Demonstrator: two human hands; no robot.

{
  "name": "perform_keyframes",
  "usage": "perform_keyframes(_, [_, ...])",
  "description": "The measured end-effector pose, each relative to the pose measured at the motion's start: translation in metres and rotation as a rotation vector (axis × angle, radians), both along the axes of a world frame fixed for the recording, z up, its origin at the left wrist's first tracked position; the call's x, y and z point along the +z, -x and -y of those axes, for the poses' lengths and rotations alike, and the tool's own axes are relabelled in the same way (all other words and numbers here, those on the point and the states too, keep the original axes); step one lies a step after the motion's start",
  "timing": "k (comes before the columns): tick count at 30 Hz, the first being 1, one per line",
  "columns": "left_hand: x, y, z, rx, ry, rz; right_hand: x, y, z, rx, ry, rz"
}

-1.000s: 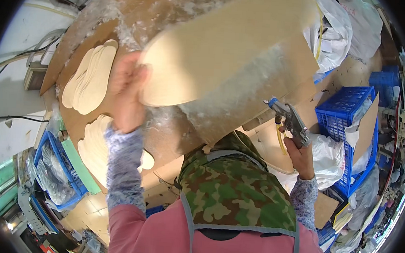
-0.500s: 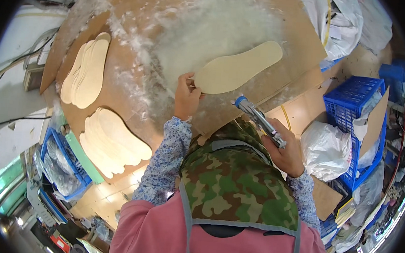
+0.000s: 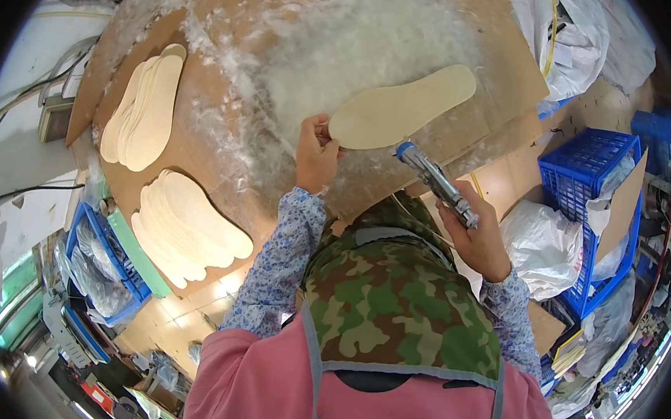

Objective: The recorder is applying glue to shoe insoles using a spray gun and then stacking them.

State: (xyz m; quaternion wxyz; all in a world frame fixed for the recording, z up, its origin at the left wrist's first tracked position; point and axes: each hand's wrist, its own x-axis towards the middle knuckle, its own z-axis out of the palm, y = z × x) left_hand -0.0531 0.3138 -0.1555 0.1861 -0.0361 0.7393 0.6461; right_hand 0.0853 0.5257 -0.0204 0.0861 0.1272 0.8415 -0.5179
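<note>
My left hand (image 3: 316,152) pinches the heel end of a pale tan insole (image 3: 402,109) and holds it flat over the white, glue-crusted patch of the cardboard-covered bench (image 3: 228,70). My right hand (image 3: 483,237) grips a metal spray gun (image 3: 438,184), its blue-tipped nozzle pointing at the insole's lower edge, close to it. A camouflage apron bib (image 3: 391,307) over a pink top fills the lower middle.
Two stacks of insoles lie on the bench: one at the far left (image 3: 142,106), one at the near left (image 3: 190,230). Blue crates stand at the right (image 3: 587,173) and lower left (image 3: 98,263). White plastic bags (image 3: 543,247) crowd the right side.
The insole, held close to the camera a second ago, has dropped away to hang over the bench. My right hand has brought the spray gun up toward its edge.
</note>
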Motion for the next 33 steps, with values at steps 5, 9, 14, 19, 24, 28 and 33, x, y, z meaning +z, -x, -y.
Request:
perform_keyframes(5, [0.000,0.001,0.002,-0.024,0.001,0.023,-0.001,-0.004,-0.012,-0.071,-0.008,0.015])
perform_keyframes(9, [0.006,0.000,0.000,-0.034,0.017,0.015,0.003,-0.007,-0.019,-0.142,-0.050,0.036])
perform_keyframes(14, [0.007,-0.002,0.000,-0.037,-0.013,0.019,0.003,-0.012,-0.030,-0.212,-0.138,-0.053])
perform_keyframes(19, [0.011,-0.003,0.000,-0.066,-0.010,0.023,0.003,-0.018,-0.044,-0.304,-0.152,-0.028])
perform_keyframes(24, [0.010,-0.004,0.002,-0.082,-0.012,0.020,0.005,-0.022,-0.053,-0.384,-0.179,-0.064])
perform_keyframes(28, [0.009,-0.005,0.003,-0.089,-0.017,0.012,0.005,-0.026,-0.052,-0.405,-0.165,-0.051])
perform_keyframes(33, [0.012,-0.006,0.003,-0.100,-0.022,0.013,0.008,-0.032,-0.041,-0.411,-0.138,-0.035])
